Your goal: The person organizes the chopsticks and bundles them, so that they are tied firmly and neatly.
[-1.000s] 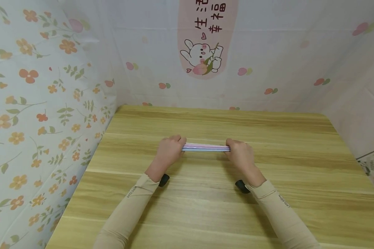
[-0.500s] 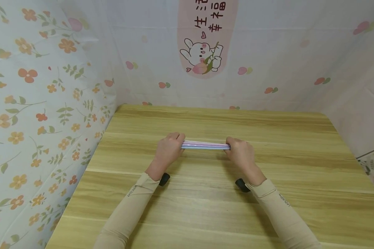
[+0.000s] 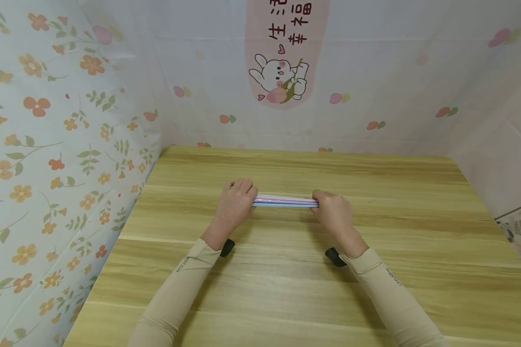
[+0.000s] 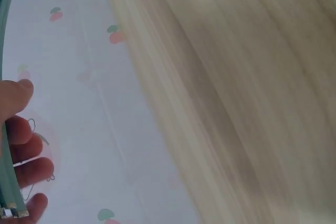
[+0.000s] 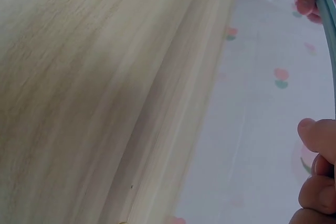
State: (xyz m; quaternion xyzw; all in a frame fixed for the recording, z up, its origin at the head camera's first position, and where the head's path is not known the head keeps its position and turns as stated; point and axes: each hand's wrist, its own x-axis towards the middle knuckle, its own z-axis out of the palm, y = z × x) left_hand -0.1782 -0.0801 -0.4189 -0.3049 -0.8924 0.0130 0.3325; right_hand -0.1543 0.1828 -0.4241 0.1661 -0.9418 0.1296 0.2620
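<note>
Holding a slim bundle of layered strips nearly level between two hands, over the middle of a table, rather toward the far side. Shows thin pastel lines from the head, whitish and pink at the far edge, violet and pale blue at the near edge, with a faint shine. Looks dull green from both wrists, smooth and slightly bowed, with small squarish ends beside the lowest finger at the left. Gripped at the left end by the left hand, thumb on one face, fingers curled round the other; gripped likewise at the right end by the right hand, fingers bent in, partly cut off in the right wrist view. Clad to the wrists in a left sleeve and a right sleeve of close-fitting tan cloth, softly creased, with small dark lettering near the cuffs. Bears a rounded black block under the left wrist and another under the right. Set above yellowish wood grain, streaked left to right, rounded at the far corners. Backed by a thin white curtain printed with fruit shapes and a rabbit on pink; flanked on the left by a rippled floral curtain.
</note>
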